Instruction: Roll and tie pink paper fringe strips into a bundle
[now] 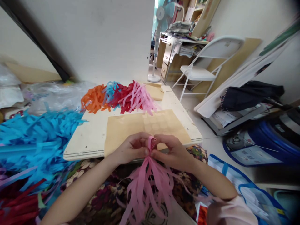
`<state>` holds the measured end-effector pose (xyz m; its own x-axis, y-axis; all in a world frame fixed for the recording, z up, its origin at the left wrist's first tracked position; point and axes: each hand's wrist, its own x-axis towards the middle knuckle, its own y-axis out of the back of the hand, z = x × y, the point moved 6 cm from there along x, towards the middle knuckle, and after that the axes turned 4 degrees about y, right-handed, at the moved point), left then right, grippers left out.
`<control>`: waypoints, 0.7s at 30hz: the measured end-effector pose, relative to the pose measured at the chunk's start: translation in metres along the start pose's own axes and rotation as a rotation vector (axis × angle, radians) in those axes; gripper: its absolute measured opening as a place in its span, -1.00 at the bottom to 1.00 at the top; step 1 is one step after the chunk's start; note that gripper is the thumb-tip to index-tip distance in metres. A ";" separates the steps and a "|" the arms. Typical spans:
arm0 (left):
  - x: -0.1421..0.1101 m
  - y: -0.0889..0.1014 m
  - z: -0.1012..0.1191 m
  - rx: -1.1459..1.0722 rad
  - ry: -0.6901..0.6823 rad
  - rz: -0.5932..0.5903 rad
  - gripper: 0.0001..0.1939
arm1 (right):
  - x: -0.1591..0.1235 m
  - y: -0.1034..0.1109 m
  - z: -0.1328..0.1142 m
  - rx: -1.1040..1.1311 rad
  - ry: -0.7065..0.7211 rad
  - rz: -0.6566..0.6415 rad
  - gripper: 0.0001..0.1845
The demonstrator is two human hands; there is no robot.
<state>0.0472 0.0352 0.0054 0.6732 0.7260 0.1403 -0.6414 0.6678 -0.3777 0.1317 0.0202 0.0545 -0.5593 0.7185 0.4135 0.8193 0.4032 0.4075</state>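
Both hands, left hand point(132, 149) and right hand point(172, 150), pinch the looped top of a pink fringed paper tassel point(150, 181) just before the pale wooden bench point(93, 137), letting its strips hang free.

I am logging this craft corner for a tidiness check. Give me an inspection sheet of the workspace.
Surface: wooden board bearing a brown paper sheet.
Job's things: pink paper tassel, its loop pinched between both hands.
Clutter: orange, blue, red and pink tassels on the board's far end; blue strips heaped left.
Grippers: left hand and right hand shut on the tassel.
Cables: nothing seen.
Surroundings: folding chair, fan, desk.
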 end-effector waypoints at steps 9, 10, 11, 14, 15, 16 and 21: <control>0.001 0.003 0.003 0.035 -0.142 -0.026 -0.80 | 0.001 -0.002 0.007 0.125 -0.074 0.079 -0.92; 0.001 0.003 0.004 0.043 -0.166 -0.014 -0.80 | 0.002 -0.001 0.008 0.129 -0.089 0.091 -0.92; 0.002 0.004 0.005 0.057 -0.191 0.002 -0.79 | 0.002 0.000 0.009 0.133 -0.103 0.104 -0.92; 0.002 0.005 0.008 0.116 -0.258 0.054 -0.79 | 0.001 0.002 0.012 0.132 -0.135 0.114 -0.94; 0.003 0.005 0.009 0.134 -0.279 0.065 -0.80 | 0.000 0.001 0.013 0.123 -0.147 0.105 -0.95; 0.003 0.005 0.009 0.148 -0.296 0.071 -0.80 | 0.000 0.000 0.014 0.117 -0.163 0.096 -0.95; 0.004 0.006 0.013 0.117 -0.328 0.088 -0.84 | -0.002 -0.006 0.023 0.224 -0.281 0.120 -0.93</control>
<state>0.0410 0.0443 0.0151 0.4718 0.7827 0.4060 -0.7421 0.6011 -0.2964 0.1309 0.0293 0.0330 -0.4270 0.8830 0.1949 0.9014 0.3987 0.1689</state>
